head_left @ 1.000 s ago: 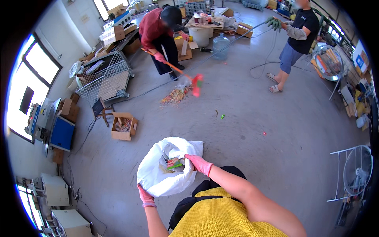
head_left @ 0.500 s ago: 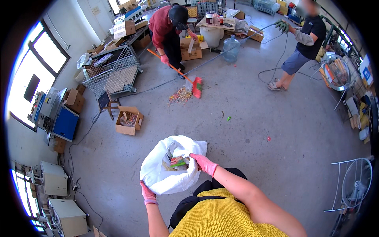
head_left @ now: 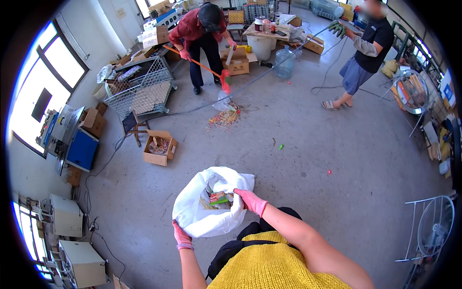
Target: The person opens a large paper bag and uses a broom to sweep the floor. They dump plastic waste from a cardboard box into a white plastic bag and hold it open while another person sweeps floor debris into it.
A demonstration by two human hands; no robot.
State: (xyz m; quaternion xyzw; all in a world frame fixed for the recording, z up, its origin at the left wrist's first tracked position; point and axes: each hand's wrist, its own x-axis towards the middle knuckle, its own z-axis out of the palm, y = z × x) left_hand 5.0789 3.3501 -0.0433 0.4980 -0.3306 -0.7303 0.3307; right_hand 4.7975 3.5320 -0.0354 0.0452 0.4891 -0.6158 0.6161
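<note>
In front of me is a white woven sack point(head_left: 195, 214), its mouth spread wide. My left hand point(head_left: 182, 235), in a pink glove, grips the near left side of its rim. My right hand point(head_left: 251, 201), gloved the same way, is closed on the right side of the rim. Inside lie mixed bits of rubbish point(head_left: 219, 198), pink, green and pale. Ahead, a person in a red shirt point(head_left: 190, 29) holds a broom point(head_left: 225, 81) with an orange handle over a pile of colourful scraps point(head_left: 224, 119). A clear plastic bag point(head_left: 222, 103) lies against that pile.
An open cardboard box point(head_left: 160, 148) with scraps stands ahead left, near a wire cage point(head_left: 144, 91). Another person point(head_left: 366, 48) at the right holds a long pole point(head_left: 269, 72) slanting across the floor. A water jug point(head_left: 285, 65) stands by a cluttered table. Cables point(head_left: 87, 192) run along the left.
The person in red has straightened somewhat and lifted the broom back from the scraps, uncovering the clear bag. The person at the right has shifted slightly. My hands keep their hold on the sack.
</note>
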